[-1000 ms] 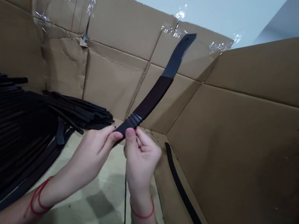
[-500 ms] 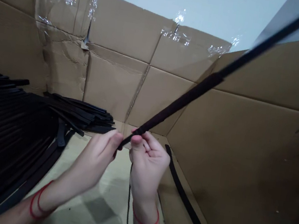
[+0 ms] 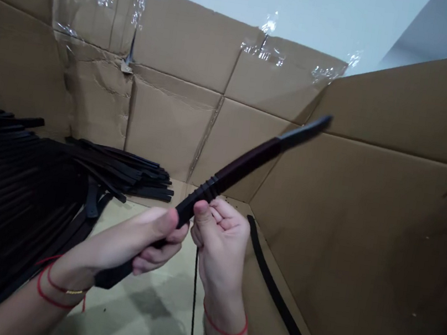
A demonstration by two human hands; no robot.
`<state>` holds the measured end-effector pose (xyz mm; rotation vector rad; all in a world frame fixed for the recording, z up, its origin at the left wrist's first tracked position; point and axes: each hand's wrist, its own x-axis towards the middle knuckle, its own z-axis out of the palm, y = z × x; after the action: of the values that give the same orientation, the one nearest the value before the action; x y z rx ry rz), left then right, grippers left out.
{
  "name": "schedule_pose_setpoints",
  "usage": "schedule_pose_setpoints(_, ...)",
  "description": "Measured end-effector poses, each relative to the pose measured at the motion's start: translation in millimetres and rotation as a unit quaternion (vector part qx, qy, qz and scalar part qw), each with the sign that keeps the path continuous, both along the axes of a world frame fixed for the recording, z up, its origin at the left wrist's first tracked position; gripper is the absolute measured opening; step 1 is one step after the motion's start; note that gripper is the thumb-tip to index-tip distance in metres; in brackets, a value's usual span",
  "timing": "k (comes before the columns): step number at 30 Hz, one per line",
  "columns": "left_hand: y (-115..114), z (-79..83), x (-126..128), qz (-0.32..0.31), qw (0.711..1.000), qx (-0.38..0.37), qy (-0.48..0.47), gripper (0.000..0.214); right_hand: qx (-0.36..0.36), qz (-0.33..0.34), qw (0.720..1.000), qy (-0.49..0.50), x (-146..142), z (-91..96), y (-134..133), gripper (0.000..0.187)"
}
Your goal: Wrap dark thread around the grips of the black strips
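A dark strip [image 3: 244, 165] slants up to the right, with a reddish-brown middle section and a grey-black far end blurred by motion. My left hand [image 3: 145, 240] is closed around its lower part, and the strip's near end sticks out below the palm. Just above that grip, several turns of thin black cord [image 3: 196, 281] ring the strip. My right hand [image 3: 219, 239] is closed in a pinch right beside these turns, its thumb close against the strip. From under it the cord's tail hangs straight down; its exact hold between the fingers is hidden.
A large pile of dark strips [image 3: 4, 202] lies at left, with a smaller bundle [image 3: 122, 169] behind it. One black strip [image 3: 280, 293] lies along the right side. Taped cardboard walls [image 3: 183, 44] stand around the pale work surface [image 3: 135, 311].
The strip has turned to show its flat side, and its far end has swung down into view. My left hand has slid down and left and wraps it more fully. Cord turns now show clearly.
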<state>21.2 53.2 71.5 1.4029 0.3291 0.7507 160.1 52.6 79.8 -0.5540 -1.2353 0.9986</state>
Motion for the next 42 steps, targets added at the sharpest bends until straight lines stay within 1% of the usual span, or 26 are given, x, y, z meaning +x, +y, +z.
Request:
schedule_pose_setpoints(2, 4.4, -2.5, 3.2, 0.001, 1.0, 0.0, -0.025, 0.047, 0.017, -0.043, 0.999, 0.014, -1.7, -1.3, 1.0, 0.029)
schedule_pose_setpoints(3, 7.2, -4.2, 5.9, -0.016, 0.999, -0.005, -0.032, 0.048, 0.02, -0.054, 0.998, 0.013, -2.4, -1.5, 1.0, 0.031)
schedule_pose_setpoints(4, 10.0, -6.1, 9.1, -0.044, 0.998, -0.008, -0.042, 0.05, 0.021, -0.065, 0.998, 0.013, -2.5, -1.3, 0.6, 0.033)
schedule_pose_setpoints(6, 14.8, -10.6, 15.8, -0.122, 0.99, -0.018, -0.061, 0.054, 0.018, -0.088, 0.996, 0.018, 0.1, 0.6, -1.4, 0.035)
schedule_pose_setpoints(8, 17.4, -14.9, 21.5, -0.174, 0.981, -0.036, -0.077, 0.054, 0.02, -0.111, 0.993, 0.034, 6.1, 3.8, -3.9, 0.035)
schedule_pose_setpoints(10, 17.7, -17.2, 24.0, -0.199, 0.976, -0.044, -0.076, 0.052, 0.027, -0.138, 0.989, 0.045, 13.1, 6.8, -6.1, 0.037)
schedule_pose_setpoints(12, 16.9, -16.5, 22.0, -0.203, 0.977, -0.039, -0.056, 0.053, 0.035, -0.154, 0.987, 0.042, 17.9, 8.3, -7.3, 0.041)
schedule_pose_setpoints(14, 16.0, -13.0, 15.7, -0.179, 0.983, -0.031, -0.04, 0.056, 0.039, -0.148, 0.988, 0.014, 18.4, 8.2, -7.7, 0.043)
schedule_pose_setpoints(17, 15.2, -5.5, 4.0, -0.098, 0.993, -0.038, -0.05, 0.057, 0.018, -0.118, 0.991, -0.061, 11.3, 7.8, -7.9, 0.036)
schedule_pose_setpoints(19, 14.5, -1.0, -1.4, -0.055, 0.995, -0.059, -0.056, 0.051, -0.006, -0.099, 0.99, -0.104, 4.4, 9.2, -8.5, 0.034)
schedule_pose_setpoints(22, 12.8, 2.8, -3.2, -0.044, 0.989, -0.127, -0.058, 0.043, -0.016, -0.082, 0.989, -0.119, -3.6, 12.3, -9.0, 0.03)
schedule_pose_setpoints(24, 11.3, 3.1, -1.3, -0.041, 0.982, -0.171, -0.064, 0.042, -0.003, -0.089, 0.99, -0.11, -6.7, 13.4, -9.5, 0.023)
schedule_pose_setpoints(26, 9.5, 2.2, 1.1, -0.034, 0.98, -0.183, -0.068, 0.046, 0.01, -0.11, 0.989, -0.099, -9.5, 13.0, -11.5, 0.021)
schedule_pose_setpoints(28, 7.8, 0.9, 2.5, -0.038, 0.981, -0.179, -0.067, 0.05, 0.02, -0.141, 0.986, -0.086, -13.1, 11.3, -15.5, 0.024)
schedule_pose_setpoints(30, 6.9, 0.3, 2.4, -0.057, 0.981, -0.175, -0.066, 0.053, 0.027, -0.17, 0.982, -0.073, -16.9, 9.2, -20.4, 0.027)
schedule_pose_setpoints(32, 7.3, 1.1, 1.6, -0.066, 0.982, -0.169, -0.058, 0.055, 0.027, -0.179, 0.981, -0.074, -19.6, 7.2, -23.8, 0.03)
schedule_pose_setpoints(33, 7.9, 2.0, 1.1, -0.06, 0.984, -0.16, -0.051, 0.056, 0.026, -0.181, 0.98, -0.076, -19.8, 6.4, -24.1, 0.032)
schedule_pose_setpoints(35, 9.1, 4.5, 0.2, -0.013, 0.994, -0.107, -0.03, 0.055, 0.021, -0.199, 0.977, -0.068, -17.4, 5.2, -21.3, 0.033)
schedule_pose_setpoints(37, 9.3, 7.5, -0.7, 0.07, 0.997, -0.019, -0.008, 0.048, 0.027, -0.219, 0.974, -0.049, -10.8, 4.4, -14.9, 0.032)
schedule_pose_setpoints(38, 8.7, 8.8, -1.4, 0.112, 0.994, 0.018, 0.0, 0.044, 0.03, -0.207, 0.977, -0.044, -6.5, 4.1, -11.2, 0.03)
schedule_pose_setpoints(39, 7.8, 9.7, -2.1, 0.146, 0.989, 0.038, 0.003, 0.042, 0.027, -0.173, 0.984, -0.046, -1.9, 3.9, -7.8, 0.026)
schedule_pose_setpoints(40, 6.9, 10.1, -2.9, 0.159, 0.987, 0.038, 0.003, 0.042, 0.02, -0.121, 0.991, -0.051, 2.5, 3.8, -5.1, 0.024)
schedule_pose_setpoints(41, 6.0, 9.9, -3.8, 0.149, 0.989, 0.022, 0.0, 0.045, 0.01, -0.063, 0.996, -0.056, 6.2, 3.8, -3.3, 0.025)
schedule_pose_setpoints(42, 5.7, 9.0, -4.5, 0.118, 0.993, -0.005, -0.002, 0.048, 0.001, -0.008, 0.998, -0.06, 9.1, 3.8, -2.5, 0.031)
